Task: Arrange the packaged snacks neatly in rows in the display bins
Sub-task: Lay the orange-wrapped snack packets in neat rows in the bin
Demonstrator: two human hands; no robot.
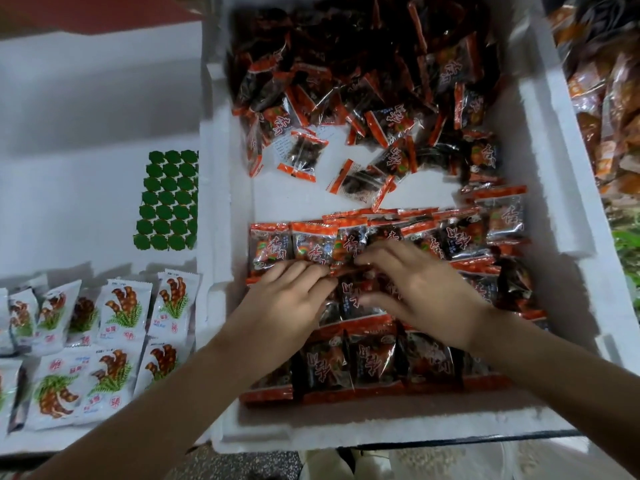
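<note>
A white foam bin (pixel 561 202) holds red-and-black snack packets. Its near half has packets laid in rows (pixel 374 362), with another row (pixel 311 244) just beyond my hands. A loose heap of the same packets (pixel 363 74) fills the far half. My left hand (pixel 291 292) and my right hand (pixel 415 285) meet over the middle row. Both pinch one red-edged packet (pixel 346 270) between their fingertips, right above the laid rows. The packets under my palms are hidden.
A second white foam bin (pixel 104 168) on the left holds white packets with a brown-and-green picture (pixel 114 323) in rows, and a green patterned sheet (pixel 169 202). Orange bagged snacks (pixel 609 98) lie past the right wall. Bare white bin floor (pixel 415 199) shows between heap and rows.
</note>
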